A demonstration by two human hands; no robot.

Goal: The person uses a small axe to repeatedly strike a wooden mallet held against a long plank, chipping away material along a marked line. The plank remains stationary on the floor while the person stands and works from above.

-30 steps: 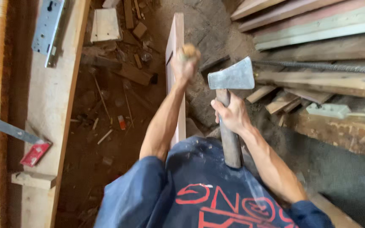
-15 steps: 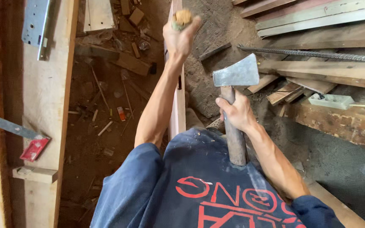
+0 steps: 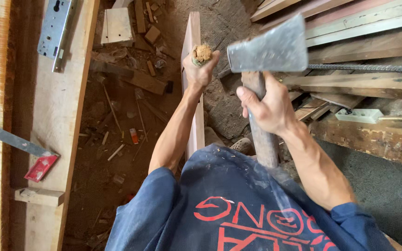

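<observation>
A chisel [image 3: 203, 53] is held fisted in the left hand [image 3: 200, 69] against the upright plank's [image 3: 192, 42] edge, a hatchet [image 3: 267, 46] is gripped raised in the right hand [image 3: 267, 104]; no finished cut is visible, chopping judged underway.

Your left hand [image 3: 200, 69] hides all but the frayed top of the wooden handle [image 3: 203, 52] | hatchet [image 3: 267, 45] handle's lower end lost behind your shirt [image 3: 238, 204] | plank [image 3: 192, 56] foot hidden, lower centre | scraps, upper centre, indistinct
</observation>
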